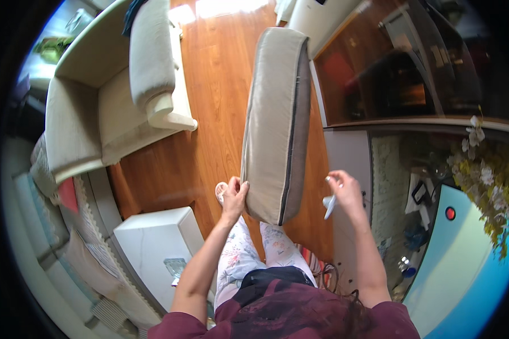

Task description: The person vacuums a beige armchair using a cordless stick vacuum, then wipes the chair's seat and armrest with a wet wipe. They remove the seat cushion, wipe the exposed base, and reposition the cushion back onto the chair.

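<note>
A long beige fabric cushion (271,118) with a dark zipper along its side stands out in front of my legs, over the wooden floor. My left hand (235,197) pinches the piping at its near left edge between thumb and fingers. To the right of the cushion, and apart from it, my right hand (343,190) is raised with the fingers bent together. A small white piece of thin material (329,206), perhaps tissue or cloth, hangs from this hand. The cushion's underside is hidden.
An upholstered cream armchair (123,106) is at the upper left. Left of my legs stands a white marble-look table (152,237) with a glass dish (176,267). A cushioned sofa (55,250) lies along the left. At right are a cabinet (350,169), flowers (485,178) and a glossy screen (449,254).
</note>
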`<state>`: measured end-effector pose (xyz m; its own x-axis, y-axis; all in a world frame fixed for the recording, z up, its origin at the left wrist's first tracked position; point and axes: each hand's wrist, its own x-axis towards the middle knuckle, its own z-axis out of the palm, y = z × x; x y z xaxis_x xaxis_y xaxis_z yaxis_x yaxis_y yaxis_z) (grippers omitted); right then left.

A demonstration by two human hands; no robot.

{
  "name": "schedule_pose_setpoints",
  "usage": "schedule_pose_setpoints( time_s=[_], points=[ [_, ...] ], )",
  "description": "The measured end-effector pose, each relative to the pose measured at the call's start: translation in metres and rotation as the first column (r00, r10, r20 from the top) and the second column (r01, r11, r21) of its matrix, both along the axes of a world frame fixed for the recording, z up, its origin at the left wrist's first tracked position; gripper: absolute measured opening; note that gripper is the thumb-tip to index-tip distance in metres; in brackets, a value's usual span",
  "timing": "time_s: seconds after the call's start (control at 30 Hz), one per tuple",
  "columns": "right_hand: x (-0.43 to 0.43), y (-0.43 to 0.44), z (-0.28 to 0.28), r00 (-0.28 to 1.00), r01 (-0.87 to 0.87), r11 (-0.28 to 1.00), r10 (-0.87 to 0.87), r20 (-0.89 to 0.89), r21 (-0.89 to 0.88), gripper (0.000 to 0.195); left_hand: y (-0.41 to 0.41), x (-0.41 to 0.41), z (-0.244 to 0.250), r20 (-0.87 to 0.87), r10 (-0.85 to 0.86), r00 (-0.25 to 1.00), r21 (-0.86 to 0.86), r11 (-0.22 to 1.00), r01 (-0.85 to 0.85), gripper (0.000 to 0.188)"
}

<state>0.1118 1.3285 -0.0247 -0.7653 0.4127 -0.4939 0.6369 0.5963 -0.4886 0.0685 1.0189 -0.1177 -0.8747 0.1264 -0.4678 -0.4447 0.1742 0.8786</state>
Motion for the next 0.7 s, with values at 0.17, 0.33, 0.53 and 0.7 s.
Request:
schedule_pose_setpoints(
  time_s=[0.17,0.33,0.53,0.7],
  points=[
    [-0.074,0.013,-0.011,0.961,-0.014,0.988,0.055,-0.271,0.152,0.035,-0.063,0.024,0.018,-0.120,-0.307,0.944,-0.295,0.919,0.262,0.021],
    [-0.173,0.000,-0.052,0.959,-0.052,0.942,0.140,-0.247,0.331,0.056,-0.155,0.128,-0.009,0.045,-0.506,0.862,-0.601,0.675,0.427,0.015],
    [-0.226,-0.058,-0.097,0.884,-0.444,0.859,0.373,0.281,0.255,0.079,-0.174,0.235,-0.031,-0.013,-0.135,0.991,-0.582,0.807,0.102,0.021],
    [-0.230,-0.070,-0.113,0.770,-0.523,0.549,0.633,0.084,0.652,0.053,-0.179,0.297,-0.065,0.299,0.584,0.754,-0.492,0.772,-0.403,0.040]
  ],
)
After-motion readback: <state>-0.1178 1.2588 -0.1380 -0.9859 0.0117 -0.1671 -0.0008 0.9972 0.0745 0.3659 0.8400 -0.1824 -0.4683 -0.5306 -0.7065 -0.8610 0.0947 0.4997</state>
